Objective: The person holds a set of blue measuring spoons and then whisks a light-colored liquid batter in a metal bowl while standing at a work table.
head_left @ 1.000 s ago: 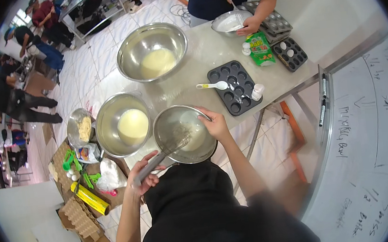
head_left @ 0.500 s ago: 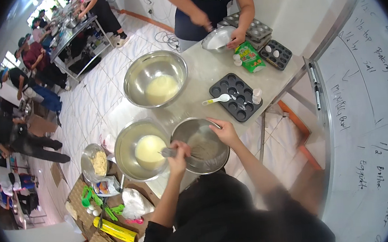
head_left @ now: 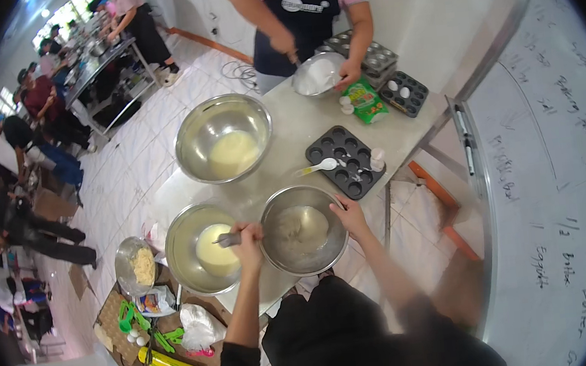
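OK so from where I'm standing, the person's left hand (head_left: 248, 245) is holding a whisk (head_left: 229, 240), fist wrapped right around the grey handle. My guess is the full fist is for control, since a loosely held handle would be twisting. The right hand (head_left: 351, 218) is gripping a steel bowl (head_left: 328, 256) by the right side of its rim, and I figure that's about steadying it so it isn't skating around. Can't really tell how thumb and fingers are splitting over the edge, though.

As for the whisk, its long axis is running roughly left to right. The wire end is pointing right, into the steel bowl, and the butt is poking out left toward the neighbouring bowl (head_left: 182, 253) just beside it. The wires are showing as a blur around the pale mix (head_left: 313, 226), so don't ask me how deep they're sitting.

The steel bowl is sitting by the near edge of the table (head_left: 286, 148), probably because that's letting both arms work close in. How much of its base is resting there, I can't tell. A dark muffin tin (head_left: 339, 152) is lying beyond it to the right with a white spoon (head_left: 329, 164) on top, presumably parked there to leave elbow room.
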A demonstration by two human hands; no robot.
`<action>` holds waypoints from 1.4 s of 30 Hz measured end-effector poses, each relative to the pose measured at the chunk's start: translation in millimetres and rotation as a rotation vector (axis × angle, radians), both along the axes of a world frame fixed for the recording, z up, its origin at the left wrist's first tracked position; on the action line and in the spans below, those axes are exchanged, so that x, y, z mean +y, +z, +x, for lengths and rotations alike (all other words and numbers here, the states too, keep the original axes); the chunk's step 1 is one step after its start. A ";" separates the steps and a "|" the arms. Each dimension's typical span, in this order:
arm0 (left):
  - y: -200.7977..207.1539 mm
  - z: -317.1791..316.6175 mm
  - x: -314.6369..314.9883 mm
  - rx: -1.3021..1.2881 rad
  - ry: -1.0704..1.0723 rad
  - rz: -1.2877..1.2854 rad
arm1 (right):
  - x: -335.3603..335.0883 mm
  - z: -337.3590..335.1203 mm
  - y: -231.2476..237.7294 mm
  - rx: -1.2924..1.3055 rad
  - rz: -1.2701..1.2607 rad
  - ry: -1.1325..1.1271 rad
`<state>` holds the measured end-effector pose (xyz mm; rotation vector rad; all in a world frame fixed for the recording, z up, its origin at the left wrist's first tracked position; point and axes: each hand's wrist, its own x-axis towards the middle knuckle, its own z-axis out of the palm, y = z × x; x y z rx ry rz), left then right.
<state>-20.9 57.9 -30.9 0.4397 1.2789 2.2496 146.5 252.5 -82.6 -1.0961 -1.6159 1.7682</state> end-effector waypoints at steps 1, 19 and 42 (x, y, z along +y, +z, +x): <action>-3.5 10.8 12.6 0.166 0.030 -0.056 | 0.2 -2.1 1.5 0.058 -0.023 0.019; 12.5 11.0 69.2 -0.043 0.305 -0.141 | -4.4 25.6 -1.7 -0.151 -0.569 0.418; -4.0 -16.2 54.8 0.065 -0.338 -0.075 | -62.6 44.7 -38.9 -0.087 -0.560 0.189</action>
